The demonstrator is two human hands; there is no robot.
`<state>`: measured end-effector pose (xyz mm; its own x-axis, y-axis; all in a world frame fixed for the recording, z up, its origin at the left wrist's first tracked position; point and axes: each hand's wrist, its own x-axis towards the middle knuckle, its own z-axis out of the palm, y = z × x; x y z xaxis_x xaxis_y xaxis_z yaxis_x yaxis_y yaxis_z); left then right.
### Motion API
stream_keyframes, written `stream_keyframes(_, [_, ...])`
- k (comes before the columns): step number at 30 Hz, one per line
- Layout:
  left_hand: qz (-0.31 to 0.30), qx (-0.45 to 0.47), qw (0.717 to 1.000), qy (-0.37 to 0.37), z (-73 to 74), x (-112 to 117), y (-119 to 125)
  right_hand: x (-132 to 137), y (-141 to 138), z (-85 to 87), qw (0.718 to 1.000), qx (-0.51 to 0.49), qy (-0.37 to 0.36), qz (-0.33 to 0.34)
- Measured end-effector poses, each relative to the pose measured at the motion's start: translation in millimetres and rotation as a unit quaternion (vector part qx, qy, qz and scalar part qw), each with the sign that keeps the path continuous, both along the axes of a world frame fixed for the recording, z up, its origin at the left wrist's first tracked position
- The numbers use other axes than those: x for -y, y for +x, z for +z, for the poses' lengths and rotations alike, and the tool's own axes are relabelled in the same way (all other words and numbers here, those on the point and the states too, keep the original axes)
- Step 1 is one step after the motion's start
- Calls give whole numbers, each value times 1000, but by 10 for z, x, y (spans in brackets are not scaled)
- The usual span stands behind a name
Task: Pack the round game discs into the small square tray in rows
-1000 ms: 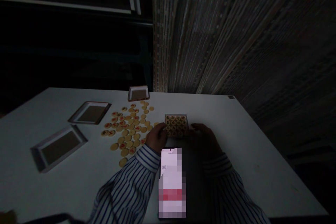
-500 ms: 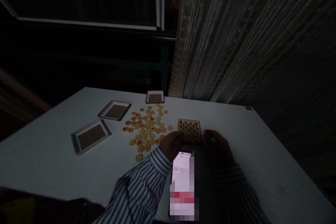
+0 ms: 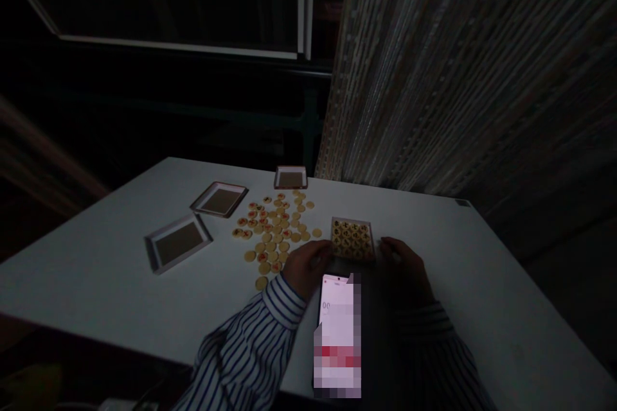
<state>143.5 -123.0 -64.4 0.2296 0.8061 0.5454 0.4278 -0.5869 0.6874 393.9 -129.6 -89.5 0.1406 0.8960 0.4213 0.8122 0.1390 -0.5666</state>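
Note:
A small square box (image 3: 352,239) packed with round yellow game pieces sits on the white table (image 3: 96,282). My left hand (image 3: 308,264) rests against the box's near left corner with its fingers curled. My right hand (image 3: 403,264) lies at the box's right side, dim, its fingers bent toward the box edge. Several loose yellow discs (image 3: 272,231), some with red marks, lie scattered just left of the box. A lit phone (image 3: 339,334) lies on the table between my striped sleeves.
Three empty shallow trays stand at the left and back: a near tray (image 3: 178,244), a middle tray (image 3: 220,199) and a small far tray (image 3: 290,177). A ribbed curtain (image 3: 457,77) hangs behind the table at the right. A dark window lies beyond.
The view has swung left and slightly up, so everything sits further right in the frame. My hands stay at the two sides of the box.

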Motion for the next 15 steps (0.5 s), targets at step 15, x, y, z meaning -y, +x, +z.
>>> stream_keyframes(15, [199,84,975,-44,221,-20,-718,0,-27,-2,999,9,35,2])
